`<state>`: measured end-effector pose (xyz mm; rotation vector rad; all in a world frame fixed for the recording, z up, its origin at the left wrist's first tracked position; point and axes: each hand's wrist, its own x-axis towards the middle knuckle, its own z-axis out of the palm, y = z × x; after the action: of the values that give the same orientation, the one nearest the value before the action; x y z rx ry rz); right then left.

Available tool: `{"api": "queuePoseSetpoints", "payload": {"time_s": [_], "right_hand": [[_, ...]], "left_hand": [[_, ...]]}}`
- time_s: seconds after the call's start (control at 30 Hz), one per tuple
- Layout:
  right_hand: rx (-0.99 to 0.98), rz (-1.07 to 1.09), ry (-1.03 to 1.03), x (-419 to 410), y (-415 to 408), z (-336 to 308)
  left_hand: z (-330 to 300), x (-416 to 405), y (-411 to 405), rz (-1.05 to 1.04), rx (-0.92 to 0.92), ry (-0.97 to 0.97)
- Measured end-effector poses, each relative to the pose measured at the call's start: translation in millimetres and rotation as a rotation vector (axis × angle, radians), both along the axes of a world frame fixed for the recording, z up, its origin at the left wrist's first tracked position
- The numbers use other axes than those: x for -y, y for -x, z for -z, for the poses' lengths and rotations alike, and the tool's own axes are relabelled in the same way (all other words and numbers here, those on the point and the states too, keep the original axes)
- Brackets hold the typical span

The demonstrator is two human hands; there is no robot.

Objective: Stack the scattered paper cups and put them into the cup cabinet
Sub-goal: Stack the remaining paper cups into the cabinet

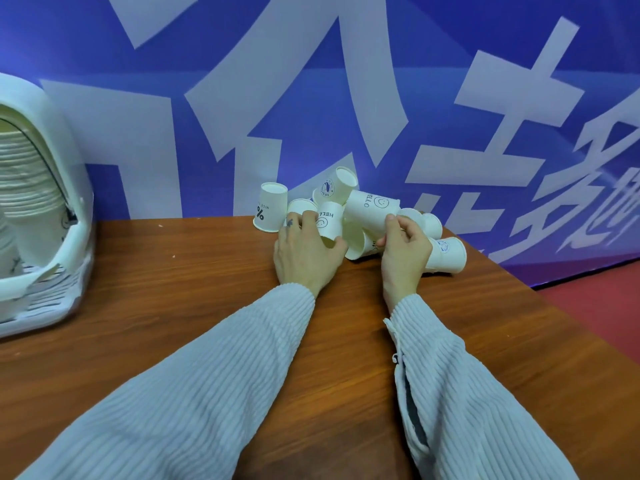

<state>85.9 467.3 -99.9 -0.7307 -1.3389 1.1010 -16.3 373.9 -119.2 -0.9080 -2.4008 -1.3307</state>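
My left hand (306, 252) grips an inverted cup (329, 223); my right hand (405, 251) pinches a second cup (372, 207), its long axis lying sideways, mouth hidden. The remaining cups (446, 254) lie just beyond on the table (173, 306). The cabinet (41, 202) stands well left, nearer my left hand.

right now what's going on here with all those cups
A person is gathering paper cups scattered at the back of a wooden table. The left hand grips one HELLO cup; the right hand holds another HELLO cup, lying sideways. The cup cabinet at far left already holds a stack.
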Motion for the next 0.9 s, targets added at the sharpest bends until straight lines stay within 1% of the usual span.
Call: {"api": "queuePoseSetpoints", "payload": {"time_s": [0.23, 0.33, 0.43, 0.63, 0.77, 0.9], "right_hand": [[-0.026, -0.013, -0.017, 24, -7, -9], [-0.017, -0.019, -0.023, 43, -14, -11], [0.005, -0.045, -0.012, 62, -21, -9], [0.003, -0.074, 0.008, 103, -44, -13], [0.036, -0.096, -0.009, 129, -59, -17], [0.016, -0.103, -0.048, 158, -63, -36]], "left_hand": [[-9, 20, -11, 0.014, 0.067, -0.023], [-13, 36, -16, 0.031, 0.134, -0.073], [-18, 57, -21, 0.039, 0.163, -0.148], [-40, 103, -25, 0.066, 0.127, -0.184], [-66, 134, -32, 0.077, 0.036, -0.19], [-91, 174, -29, 0.062, -0.081, -0.24]]}}
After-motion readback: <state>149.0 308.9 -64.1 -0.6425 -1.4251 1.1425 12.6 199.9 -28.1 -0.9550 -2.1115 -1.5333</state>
